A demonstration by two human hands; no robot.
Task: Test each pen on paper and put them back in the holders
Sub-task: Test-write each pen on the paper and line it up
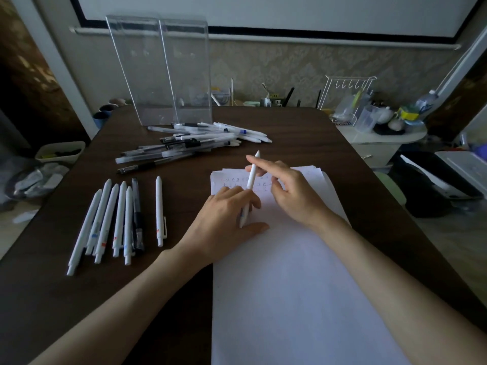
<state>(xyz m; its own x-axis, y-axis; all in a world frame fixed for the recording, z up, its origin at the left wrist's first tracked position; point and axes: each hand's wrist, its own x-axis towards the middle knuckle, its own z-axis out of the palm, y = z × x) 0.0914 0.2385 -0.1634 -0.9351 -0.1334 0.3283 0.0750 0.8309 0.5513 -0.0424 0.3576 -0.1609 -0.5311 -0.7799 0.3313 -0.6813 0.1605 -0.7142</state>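
**White pen held over the paper**

The left grip [224,219], a bare hand, has its fingers curled round the lower half of a smooth white pen [253,169]. The pen slants with its tip toward the top of the frame, above the upper edge of the paper [290,285]. The right grip [292,192] is spread loosely, holding nothing, with its forefinger lying across the pen's upper part.

The paper is matt white with small red marks near its top. It lies on a dark wood-grain worktop [303,133].

Two tall clear plastic holders [137,69] stand side by side at upper left. Just below them lies a loose pile of pens [189,143], too tangled to count.

At left, six pens [116,219] lie bunched, five white and one dark. A seventh white pen [159,206] lies apart, with bare worktop between it and the paper's left edge.
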